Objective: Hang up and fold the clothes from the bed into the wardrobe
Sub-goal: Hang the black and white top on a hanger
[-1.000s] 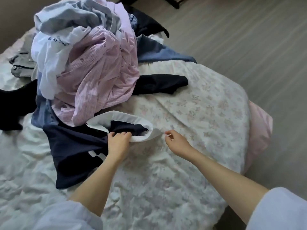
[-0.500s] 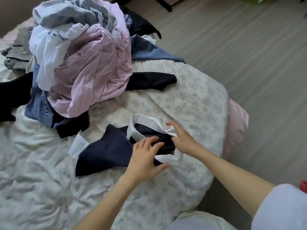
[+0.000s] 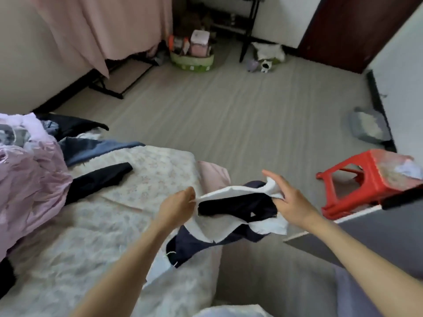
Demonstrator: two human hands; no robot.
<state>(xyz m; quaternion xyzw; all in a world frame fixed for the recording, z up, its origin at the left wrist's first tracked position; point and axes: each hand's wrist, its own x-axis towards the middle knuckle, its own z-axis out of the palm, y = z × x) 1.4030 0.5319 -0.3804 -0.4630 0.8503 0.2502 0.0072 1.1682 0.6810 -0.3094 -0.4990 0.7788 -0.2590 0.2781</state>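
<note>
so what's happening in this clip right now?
A person is sorting laundry off a bed. Both hands hold up a navy garment with a white collar: the left hand pinches one end of the collar, the right hand grips the other. The garment is lifted past the bed's corner. A pile of clothes waits on the bed; a red stool stands to the right. No wardrobe in view.

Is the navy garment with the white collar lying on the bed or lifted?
Lifted: the left hand and right hand hold its white collar above the bed edge.
</note>
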